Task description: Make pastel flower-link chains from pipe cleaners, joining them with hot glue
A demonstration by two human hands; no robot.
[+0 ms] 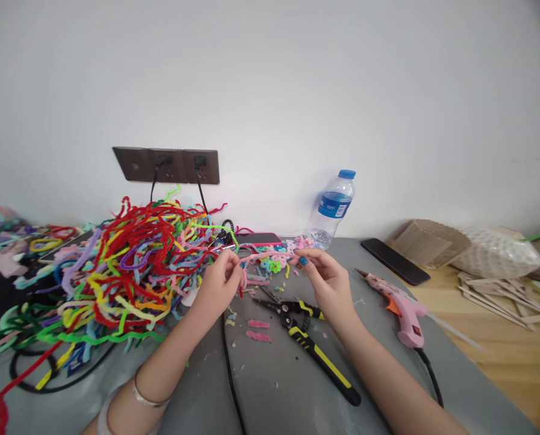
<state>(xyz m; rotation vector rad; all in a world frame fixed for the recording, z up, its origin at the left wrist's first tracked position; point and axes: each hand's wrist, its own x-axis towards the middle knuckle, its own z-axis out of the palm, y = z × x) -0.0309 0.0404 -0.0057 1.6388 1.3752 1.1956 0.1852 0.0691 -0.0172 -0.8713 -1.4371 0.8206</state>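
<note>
A pink pipe cleaner point(270, 255) is stretched roughly level between my two hands above the grey table. My left hand point(222, 279) pinches its left end between thumb and fingers. At the other end, the thumb and fingers of my right hand point(328, 281) are closed on it. Below lie pliers with black and yellow handles point(317, 353), partly behind my right hand. Two short pink pipe cleaner pieces point(258, 330) rest on the table left of the pliers. Small twisted pieces in several colours point(274, 264) lie just behind the held strand.
A big tangle of coloured pipe cleaners point(138, 260) covers the left side. A water bottle point(333, 208) leans against the wall. To the right are a pink glue gun point(403, 311), a black phone point(394, 261) and wooden sticks point(505, 296). A black cable point(230, 368) crosses the front.
</note>
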